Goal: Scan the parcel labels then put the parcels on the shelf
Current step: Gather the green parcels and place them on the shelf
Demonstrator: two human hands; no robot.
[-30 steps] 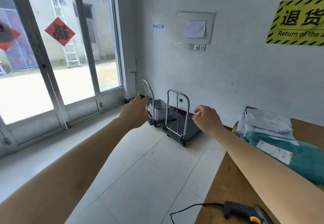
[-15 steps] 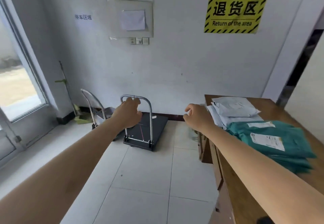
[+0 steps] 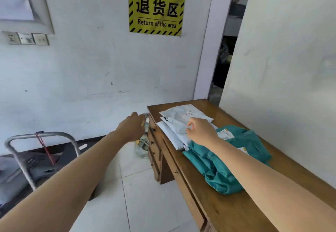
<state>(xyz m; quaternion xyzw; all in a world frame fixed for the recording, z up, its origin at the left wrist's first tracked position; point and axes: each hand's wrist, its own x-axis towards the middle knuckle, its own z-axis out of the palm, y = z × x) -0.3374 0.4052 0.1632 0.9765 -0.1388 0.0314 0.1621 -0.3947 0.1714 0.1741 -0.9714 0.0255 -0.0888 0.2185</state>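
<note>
A wooden desk point(image 3: 227, 201) stands on the right. On it lie grey-white mailer parcels point(image 3: 179, 116) with labels, and beside them a heap of teal bag parcels point(image 3: 216, 164) with white labels. My right hand point(image 3: 201, 131) hovers over the grey parcels, fingers loosely curled, holding nothing. My left hand point(image 3: 133, 126) is stretched out left of the desk's far corner, above the floor, and holds nothing. The scanner is out of view.
A metal-handled platform trolley point(image 3: 36, 151) stands on the tiled floor at the left. A bag point(image 3: 142, 146) sits on the floor against the desk's far end. A white panel point(image 3: 283, 86) rises behind the desk; shelving point(image 3: 225, 53) shows in the gap beside it.
My view has swung right, from the glass doors to the desk. Both hands moved right with it; my right hand is now over the grey parcels. The scanner dropped out of view.
</note>
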